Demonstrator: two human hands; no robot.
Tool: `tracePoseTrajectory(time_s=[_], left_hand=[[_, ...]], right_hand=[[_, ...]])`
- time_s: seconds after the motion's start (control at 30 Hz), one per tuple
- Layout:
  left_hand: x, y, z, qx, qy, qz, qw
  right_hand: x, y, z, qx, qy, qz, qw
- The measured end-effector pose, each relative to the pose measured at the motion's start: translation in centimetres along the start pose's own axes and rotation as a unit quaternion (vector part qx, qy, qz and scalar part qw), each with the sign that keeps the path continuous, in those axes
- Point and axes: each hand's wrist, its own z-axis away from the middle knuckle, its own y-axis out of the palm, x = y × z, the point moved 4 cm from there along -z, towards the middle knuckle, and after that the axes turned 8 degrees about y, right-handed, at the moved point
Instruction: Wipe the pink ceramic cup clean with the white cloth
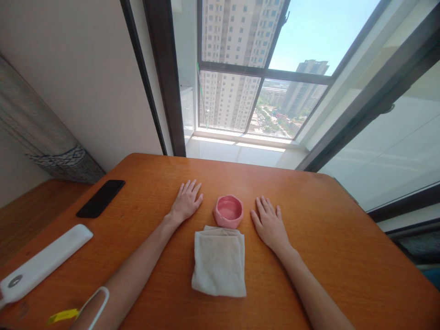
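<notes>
A small pink bowl [228, 211] stands on the orange wooden table [343, 256]. Just in front of it lies a folded white cloth [219, 261], whose far edge touches the bowl. My left hand [186, 201] rests flat on the table to the left of the bowl, fingers stretched out, holding nothing. On the other side my right hand [270, 224] lies flat too, fingers spread, a short gap from the bowl. Neither hand touches the bowl or the cloth.
A black phone [101, 198] lies near the table's left edge. Nearer me on the left is a long white flat object [44, 262]. A large window [261, 73] and wall stand beyond the far edge; the floor drops away to the right.
</notes>
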Motion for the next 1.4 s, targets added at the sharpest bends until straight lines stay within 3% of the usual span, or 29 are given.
tracePoseTrajectory(time_s=[0.8,0.93,1.0,1.07,1.13,1.2,1.27,1.33,1.4], left_hand=[[0.2,0.2,0.0,0.002,-0.001,0.018,1.000],[0.2,-0.3,0.0,-0.007,0.000,0.037,0.999],[-0.2,-0.8,0.0,-0.013,0.010,0.049,0.999],[-1.3,-1.3,0.0,-0.027,0.047,0.110,0.992],[-2.9,-1.7,0.2,-0.037,0.102,0.229,0.967],[-4.7,-1.8,0.5,-0.024,0.146,0.348,0.926],[-6.2,-1.6,0.8,0.002,0.162,0.403,0.901],[-7.2,-1.3,1.0,0.029,0.164,0.406,0.899],[-7.6,-1.0,1.1,0.051,0.155,0.381,0.910]], right_hand=[[0.3,-0.1,0.1,-0.006,0.001,-0.020,1.000],[0.3,-1.7,0.1,-0.054,-0.002,-0.077,0.996],[1.2,-4.0,1.5,-0.126,-0.028,-0.142,0.981],[3.3,-6.4,4.3,-0.196,-0.102,-0.203,0.954],[6.7,-7.2,8.2,-0.166,-0.225,-0.226,0.933],[10.4,-5.9,12.3,-0.067,-0.346,-0.197,0.915],[12.7,-4.1,15.4,-0.048,-0.415,-0.172,0.892],[13.3,-2.7,16.7,-0.080,-0.406,-0.164,0.895],[12.6,-2.7,16.5,-0.100,-0.370,-0.196,0.903]])
